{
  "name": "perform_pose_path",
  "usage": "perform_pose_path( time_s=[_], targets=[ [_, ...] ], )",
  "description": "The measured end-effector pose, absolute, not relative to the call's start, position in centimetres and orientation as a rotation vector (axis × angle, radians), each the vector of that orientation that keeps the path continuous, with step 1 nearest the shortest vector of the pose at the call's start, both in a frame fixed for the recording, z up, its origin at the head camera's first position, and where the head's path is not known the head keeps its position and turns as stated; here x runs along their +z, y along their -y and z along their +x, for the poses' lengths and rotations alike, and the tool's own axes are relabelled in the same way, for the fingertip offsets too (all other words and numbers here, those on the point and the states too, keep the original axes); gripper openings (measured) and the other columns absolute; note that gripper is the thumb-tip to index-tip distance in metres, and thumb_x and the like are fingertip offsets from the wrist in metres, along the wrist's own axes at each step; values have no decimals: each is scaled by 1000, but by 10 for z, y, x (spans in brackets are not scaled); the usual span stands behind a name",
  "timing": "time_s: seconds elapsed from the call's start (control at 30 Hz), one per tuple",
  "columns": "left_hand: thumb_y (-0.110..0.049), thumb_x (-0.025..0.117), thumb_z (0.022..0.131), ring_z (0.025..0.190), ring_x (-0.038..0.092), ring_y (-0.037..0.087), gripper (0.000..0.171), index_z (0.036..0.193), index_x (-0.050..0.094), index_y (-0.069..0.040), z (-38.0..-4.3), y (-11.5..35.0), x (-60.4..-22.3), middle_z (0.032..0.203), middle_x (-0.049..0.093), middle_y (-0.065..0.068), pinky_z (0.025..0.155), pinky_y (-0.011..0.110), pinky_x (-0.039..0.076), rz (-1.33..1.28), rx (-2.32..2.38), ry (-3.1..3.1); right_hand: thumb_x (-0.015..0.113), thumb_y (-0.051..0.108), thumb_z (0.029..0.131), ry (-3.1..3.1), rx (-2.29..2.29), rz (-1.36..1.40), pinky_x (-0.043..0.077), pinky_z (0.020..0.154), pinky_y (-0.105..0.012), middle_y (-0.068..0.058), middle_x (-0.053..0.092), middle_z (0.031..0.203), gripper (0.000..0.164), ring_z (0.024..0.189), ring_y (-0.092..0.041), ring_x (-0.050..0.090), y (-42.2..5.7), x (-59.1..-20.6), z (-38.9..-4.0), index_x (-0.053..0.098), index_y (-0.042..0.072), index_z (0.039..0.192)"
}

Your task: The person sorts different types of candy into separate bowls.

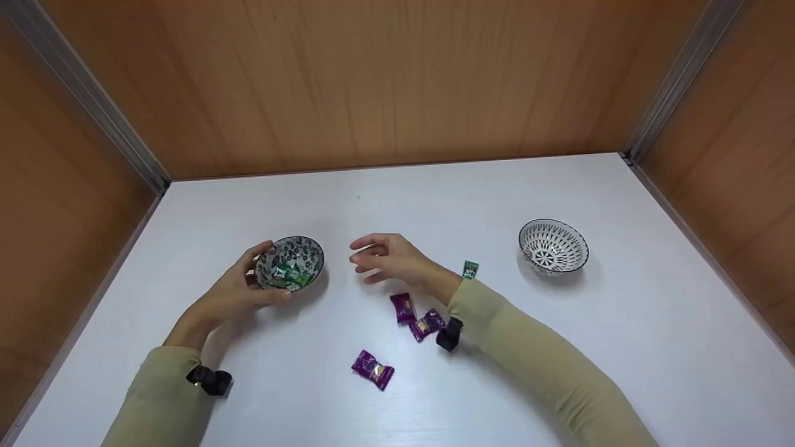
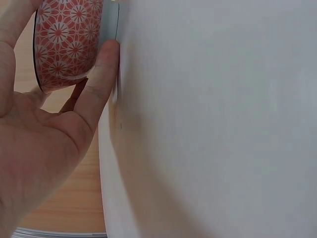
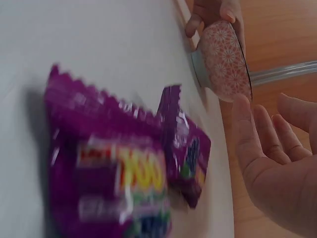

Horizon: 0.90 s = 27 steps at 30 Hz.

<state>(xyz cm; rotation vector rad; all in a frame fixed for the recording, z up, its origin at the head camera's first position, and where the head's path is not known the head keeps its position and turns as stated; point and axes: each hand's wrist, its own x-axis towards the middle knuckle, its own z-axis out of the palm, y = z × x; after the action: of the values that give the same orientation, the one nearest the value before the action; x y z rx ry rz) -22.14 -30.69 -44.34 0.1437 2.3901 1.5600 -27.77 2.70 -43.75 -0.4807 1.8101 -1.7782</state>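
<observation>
My left hand [image 1: 233, 293] grips a small bowl [image 1: 299, 247] at the left, thumb and fingers spread around its side. Red with white flowers outside [image 2: 64, 37], the bowl has a dark floral pattern inside and contains green-wrapped candies [image 1: 292, 275]. It tilts slightly toward the right. To the right of the bowl, my right hand [image 1: 397, 257] hovers with loosely bent fingers and nothing in them. Two purple-wrapped candies [image 1: 403, 308] [image 1: 427, 325] lie close together below the right wrist, and both show large in the right wrist view.
Another purple candy [image 1: 372, 369] lies nearer the front of the white table [image 1: 298, 397]. One green candy [image 1: 470, 269] sits just beyond the right sleeve. A white bowl with a black openwork-like pattern [image 1: 562, 231] stands at the right. Wooden panels [image 1: 397, 81] enclose the back and sides.
</observation>
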Motion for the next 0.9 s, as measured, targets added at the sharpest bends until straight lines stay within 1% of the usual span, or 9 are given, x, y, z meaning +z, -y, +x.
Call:
perform_pose_path(
  time_s=[0.1, 0.27, 0.4, 0.5, 0.6, 0.7, 0.77, 0.8, 0.9],
  targets=[
    [-24, 90, 79, 135, 43, 39, 113, 163, 15, -24, -221, 306, -445, 163, 18, 13, 101, 36, 45, 153, 1569, -2384, 68, 18, 100, -1929, -1699, -559, 59, 84, -38, -23, 63, 129, 45, 112, -37, 65, -56, -436, -276, 56, -2, 138],
    [-24, 90, 78, 136, 42, 39, 112, 163, 16, -26, -219, 306, -444, 162, 19, 12, 104, 42, 43, 137, 1565, -2386, 67, 15, 100, -2064, -1671, -651, 59, 84, -39, -27, 61, 129, 41, 114, -44, 62, -110, -435, -268, 58, -4, 135],
    [-24, 90, 79, 136, 42, 40, 113, 163, 14, -25, -217, 305, -442, 162, 19, 15, 105, 43, 42, 142, 1553, -2382, 70, 16, 98, -2199, -1679, -675, 59, 83, -37, -26, 61, 129, 41, 113, -39, 63, -148, -438, -254, 60, -3, 133],
    [-24, 89, 80, 136, 42, 40, 113, 163, 14, -25, -217, 304, -441, 162, 19, 16, 104, 42, 43, 148, 1555, -2375, 72, 17, 96, -2290, -1650, -674, 57, 88, -33, -24, 61, 131, 45, 112, -33, 63, -172, -442, -241, 60, -3, 134],
    [-24, 90, 79, 136, 43, 40, 113, 163, 14, -25, -218, 303, -441, 162, 20, 15, 104, 44, 43, 155, 1558, -2377, 73, 18, 96, -2335, -1610, -670, 55, 90, -30, -23, 61, 131, 47, 115, -31, 62, -190, -446, -231, 59, -4, 135],
    [-24, 89, 80, 138, 39, 41, 113, 163, 13, -24, -219, 303, -442, 162, 18, 15, 108, 48, 39, 165, 1558, -2377, 73, 16, 96, -2338, -1592, -687, 54, 91, -29, -23, 61, 132, 47, 119, -35, 60, -202, -449, -225, 58, -5, 135],
    [-24, 89, 80, 139, 38, 41, 112, 163, 13, -25, -220, 303, -443, 163, 17, 15, 108, 49, 38, 168, 1556, -2380, 73, 14, 96, -2310, -1612, -687, 56, 89, -31, -24, 59, 134, 47, 121, -40, 57, -208, -450, -223, 57, -5, 136],
    [-24, 89, 80, 139, 38, 41, 112, 163, 13, -25, -220, 303, -444, 163, 17, 15, 108, 48, 39, 170, 1556, -2381, 73, 13, 95, -2312, -1612, -685, 56, 90, -31, -25, 57, 135, 48, 122, -41, 57, -210, -451, -222, 56, -5, 136],
    [-25, 89, 80, 138, 39, 41, 112, 163, 14, -24, -220, 303, -446, 162, 18, 15, 105, 45, 41, 176, 1551, -2390, 75, 14, 94, -2359, -1546, -669, 54, 96, -38, -25, 51, 139, 56, 124, -43, 56, -214, -454, -220, 52, -1, 142]
  ],
)
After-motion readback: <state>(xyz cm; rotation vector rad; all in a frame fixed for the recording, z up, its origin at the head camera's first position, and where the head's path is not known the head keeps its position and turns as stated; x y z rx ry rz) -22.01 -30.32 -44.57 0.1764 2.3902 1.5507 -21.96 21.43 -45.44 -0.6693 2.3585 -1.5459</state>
